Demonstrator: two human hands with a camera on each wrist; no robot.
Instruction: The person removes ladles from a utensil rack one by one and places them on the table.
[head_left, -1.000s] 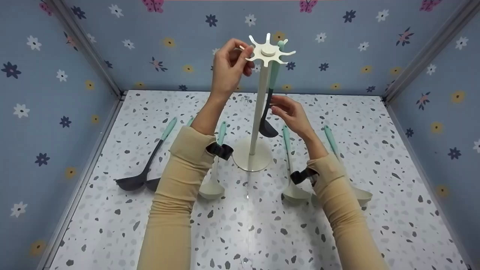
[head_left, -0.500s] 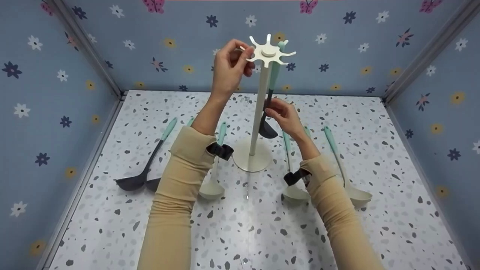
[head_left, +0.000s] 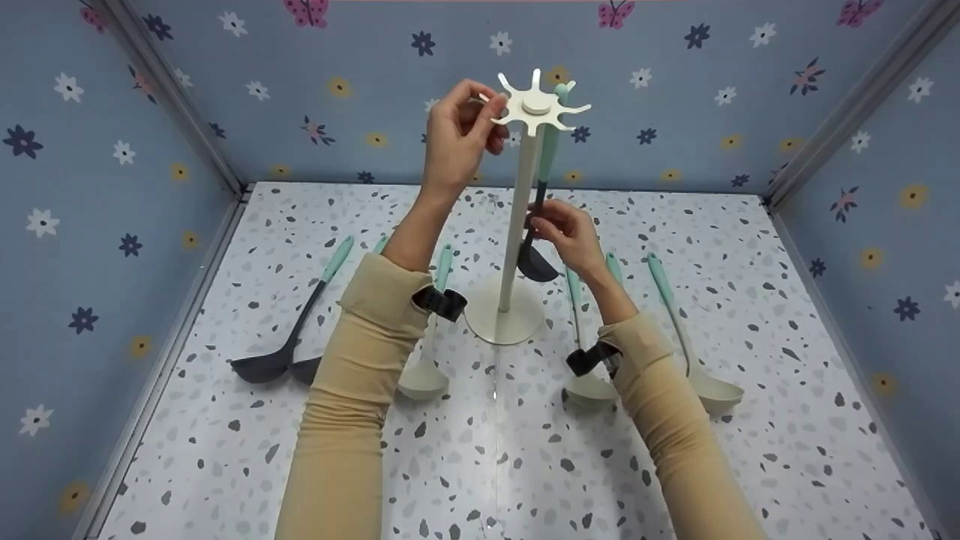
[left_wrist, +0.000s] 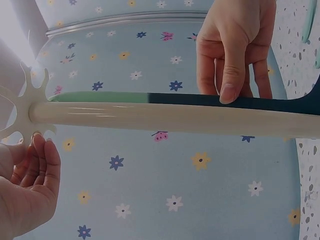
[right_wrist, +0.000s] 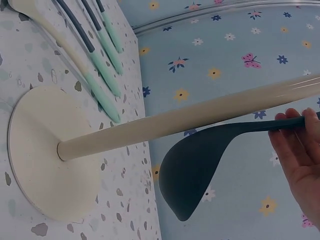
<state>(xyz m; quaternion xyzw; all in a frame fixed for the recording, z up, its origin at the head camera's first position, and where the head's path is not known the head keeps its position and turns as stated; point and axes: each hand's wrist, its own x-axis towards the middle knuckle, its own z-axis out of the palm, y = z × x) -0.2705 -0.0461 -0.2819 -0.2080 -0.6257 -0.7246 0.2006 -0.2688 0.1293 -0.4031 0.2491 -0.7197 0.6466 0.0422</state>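
A cream rack (head_left: 517,225) with a round base and a ring of curved hooks stands upright. A ladle (head_left: 548,154) with a mint handle and dark bowl hangs along its pole from a far-side hook. My left hand (head_left: 456,142) pinches a hook at the rack's left side. Lower down, my right hand (head_left: 573,238) pinches the ladle's dark shaft just above the bowl, thumb on the near side in the left wrist view. The ladle's bowl (right_wrist: 190,170) hangs beside the pole, well above the rack's base (right_wrist: 40,190).
To the left lie a dark ladle (head_left: 262,365), a second dark ladle (head_left: 306,368) partly under my forearm, and a cream ladle (head_left: 424,380). On the right are cream ladles (head_left: 716,390), one handle (head_left: 613,264) mostly behind my arm. Flowered panels enclose the speckled table (head_left: 480,465).
My right hand has moved left and slightly down, from beside the ladle's shaft to pinching it. The ladle's bowl sits slightly lower. My left hand stays on the hook.
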